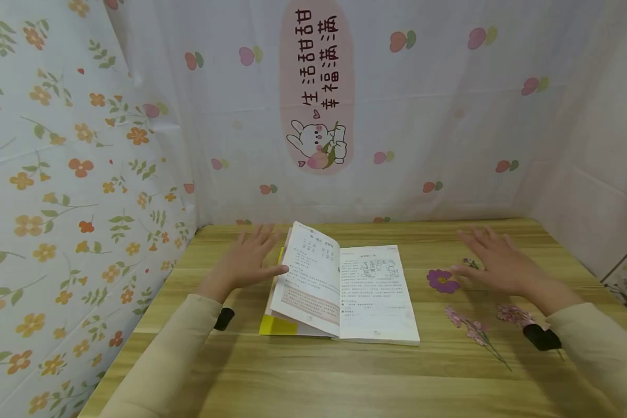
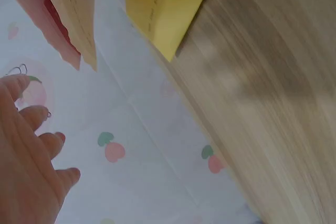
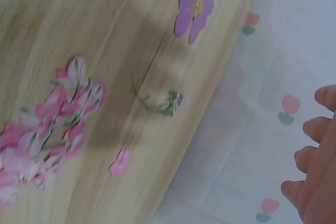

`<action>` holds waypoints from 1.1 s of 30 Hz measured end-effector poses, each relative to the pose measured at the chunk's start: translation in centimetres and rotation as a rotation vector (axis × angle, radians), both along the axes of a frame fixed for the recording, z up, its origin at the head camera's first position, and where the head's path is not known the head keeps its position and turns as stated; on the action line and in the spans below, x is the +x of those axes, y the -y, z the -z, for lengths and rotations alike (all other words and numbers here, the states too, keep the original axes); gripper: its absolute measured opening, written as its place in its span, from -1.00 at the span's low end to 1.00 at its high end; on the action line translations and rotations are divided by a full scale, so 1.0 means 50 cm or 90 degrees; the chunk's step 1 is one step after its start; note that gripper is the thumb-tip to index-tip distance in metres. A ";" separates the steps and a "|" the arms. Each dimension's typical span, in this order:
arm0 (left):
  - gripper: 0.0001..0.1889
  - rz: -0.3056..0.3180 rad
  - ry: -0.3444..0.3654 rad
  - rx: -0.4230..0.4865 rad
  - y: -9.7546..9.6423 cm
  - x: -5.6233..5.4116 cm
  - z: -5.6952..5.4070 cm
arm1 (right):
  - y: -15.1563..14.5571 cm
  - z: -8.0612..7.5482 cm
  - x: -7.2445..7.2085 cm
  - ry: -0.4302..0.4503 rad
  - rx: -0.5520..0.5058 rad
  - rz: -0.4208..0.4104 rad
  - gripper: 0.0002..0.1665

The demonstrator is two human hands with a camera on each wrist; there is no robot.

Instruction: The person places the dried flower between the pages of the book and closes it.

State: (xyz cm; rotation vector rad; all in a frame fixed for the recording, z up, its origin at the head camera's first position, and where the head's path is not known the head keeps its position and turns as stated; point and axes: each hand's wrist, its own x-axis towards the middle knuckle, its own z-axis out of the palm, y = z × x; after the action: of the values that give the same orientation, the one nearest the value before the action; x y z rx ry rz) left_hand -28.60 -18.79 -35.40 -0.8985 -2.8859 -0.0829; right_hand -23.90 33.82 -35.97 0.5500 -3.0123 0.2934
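Observation:
An open book [image 1: 373, 296] lies on the wooden table, its left-hand pages [image 1: 308, 273] standing partly raised above the yellow cover [image 2: 178, 9]. Just left of it is my left hand [image 1: 248, 261], fingers spread and holding nothing; the thumb overlaps the page edge in the head view. My right hand [image 1: 498, 268] hovers with spread fingers over the right side of the table, also holding nothing. Nearest to it are a flat purple flower [image 3: 195, 6] and a small green sprig [image 3: 157, 109] with a purple bud.
Pink flower sprays [image 1: 475, 331] lie right of the book, one partly behind the black object [image 1: 542, 337] at my right wrist. A small pink blossom [image 3: 121, 162] rests near the table's far edge. Patterned cloth [image 1: 428, 128] hangs behind the table and on the left.

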 end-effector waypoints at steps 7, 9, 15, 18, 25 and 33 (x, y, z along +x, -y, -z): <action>-0.10 0.068 0.041 0.061 -0.005 0.020 0.012 | -0.041 0.003 0.015 -0.023 -0.022 0.009 0.05; -0.11 0.085 0.058 0.079 -0.005 0.024 0.018 | -0.056 0.007 0.019 -0.036 -0.027 0.010 0.03; -0.13 0.112 0.103 0.097 0.001 0.036 0.041 | -0.096 0.024 0.037 -0.036 -0.070 0.043 0.02; -0.14 0.115 0.126 0.106 0.007 0.042 0.050 | -0.114 0.032 0.051 -0.017 -0.098 0.069 0.02; -0.06 0.104 0.133 0.071 0.017 0.046 0.078 | -0.152 0.067 0.082 0.007 -0.128 0.124 -0.02; 0.02 0.082 0.112 0.004 0.017 0.050 0.102 | -0.190 0.108 0.120 -0.020 -0.166 0.154 -0.13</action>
State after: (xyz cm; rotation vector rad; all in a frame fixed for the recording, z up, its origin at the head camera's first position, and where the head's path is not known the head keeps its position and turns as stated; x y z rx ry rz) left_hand -26.13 -19.63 -40.50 -1.1302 -2.9804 -0.1916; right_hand -17.87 43.34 -41.38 0.1643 -2.9022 0.6401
